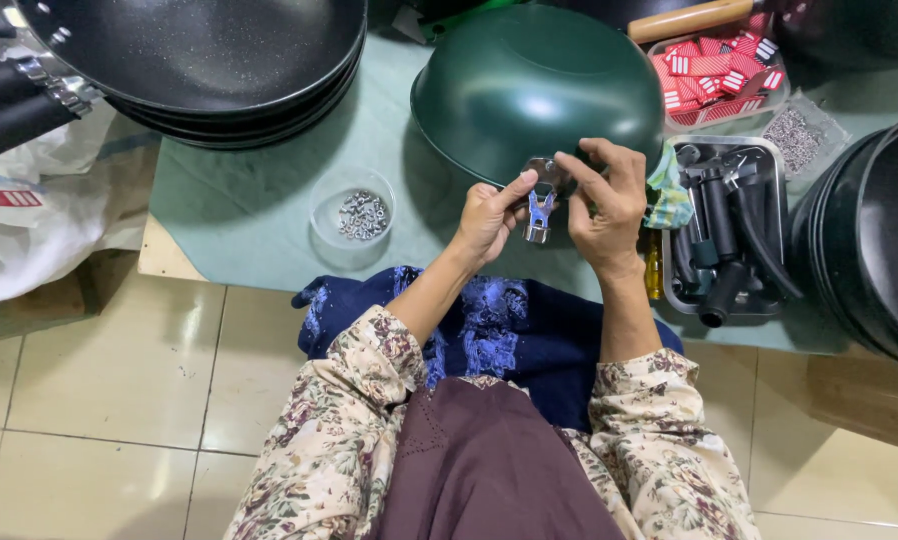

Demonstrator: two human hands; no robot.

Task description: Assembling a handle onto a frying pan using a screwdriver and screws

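— Pale floor tiles are showing under me, and a low table with a green mat is sitting in front of my knees. What are you seeing on it?

— I'm looking at a green pan lying upside down in the middle. Black pans are stacking up at the far left and more black pans are crowding the right edge, both cut off by the frame. A clear dish of small screws is sitting left of my hands, a metal tray of black handles to the right, and a tub of red labels behind that.

— And anything you're struggling to make out?

— A screwdriver is hiding mostly behind my right wrist, and a bag of small metal bits is too fine to tell apart.

— How are your hands sitting?

— My left hand is pinching a small metal bracket from the left, thumb on top. My right hand is curling round it from the right, fingertips pressing it against the rim of the green pan. Both wrists are bending upward from my floral sleeves.
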